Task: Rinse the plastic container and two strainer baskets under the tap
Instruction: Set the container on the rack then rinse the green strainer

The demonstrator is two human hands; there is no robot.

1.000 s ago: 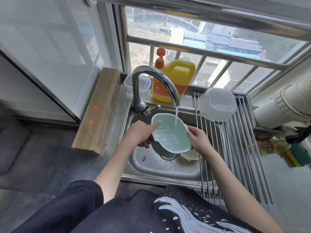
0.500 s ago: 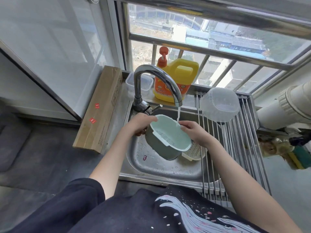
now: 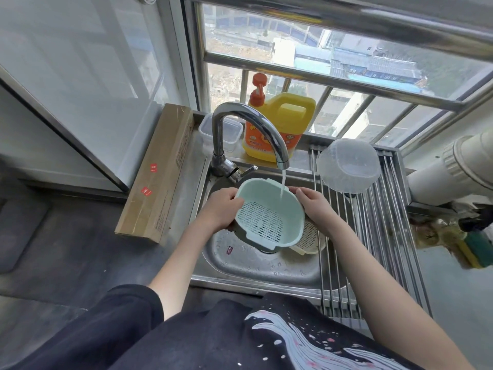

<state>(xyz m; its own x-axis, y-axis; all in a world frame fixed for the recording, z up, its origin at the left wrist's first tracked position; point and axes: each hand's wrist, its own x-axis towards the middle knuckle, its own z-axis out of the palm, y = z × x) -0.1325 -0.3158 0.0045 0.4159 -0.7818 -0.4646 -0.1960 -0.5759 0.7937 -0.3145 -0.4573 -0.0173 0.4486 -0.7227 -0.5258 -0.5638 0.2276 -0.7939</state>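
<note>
Over the sink (image 3: 240, 265), two hands grip one of two strainer baskets (image 3: 269, 217).

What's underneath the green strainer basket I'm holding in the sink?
A cream strainer basket lies in the sink beneath the green strainer basket, partly showing at its right. The drain and the rest are covered.

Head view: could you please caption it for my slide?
Both hands hold a mint-green plastic strainer basket under the running chrome tap.

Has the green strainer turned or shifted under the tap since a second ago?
Yes. The green strainer has tipped: half a second ago its dark outer wall faced the camera beneath the tap; now its perforated inside does. Both hands hold its rim.
</note>
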